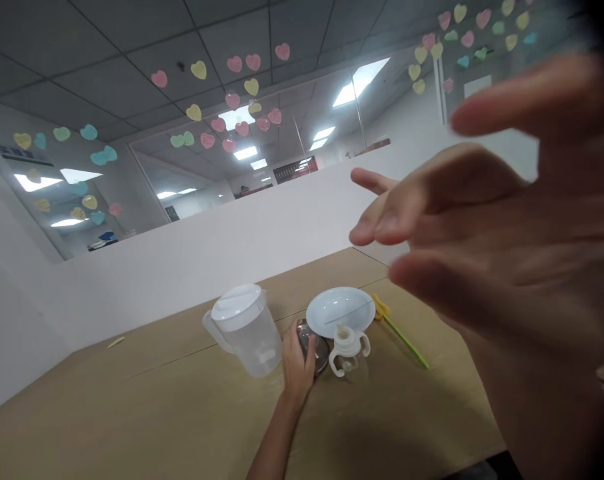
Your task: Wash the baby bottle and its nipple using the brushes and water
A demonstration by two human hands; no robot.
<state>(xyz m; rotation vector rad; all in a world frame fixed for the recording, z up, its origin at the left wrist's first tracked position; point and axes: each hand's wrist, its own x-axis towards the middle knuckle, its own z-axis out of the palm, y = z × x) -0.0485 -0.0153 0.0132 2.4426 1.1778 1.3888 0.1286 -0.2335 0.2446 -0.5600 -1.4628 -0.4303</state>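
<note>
My left hand (298,363) reaches out over the wooden table (182,413) and wraps its fingers round a shiny round metal object (316,350), perhaps a lid or small pot. A translucent plastic pitcher (245,330) with a white lid stands just left of that hand. To the right of it sits a clear sippy cup (349,350) with two white handles. Behind the cup lies a white plate (341,310). My right hand (482,227) is raised close to the camera, blurred, its fingers spread apart and holding nothing.
A yellow-and-green stick-like tool (399,333) lies on the table right of the plate. A white partition wall (207,247) runs behind the table. Paper hearts are stuck on the glass above. A small pale scrap (115,343) lies at the far left.
</note>
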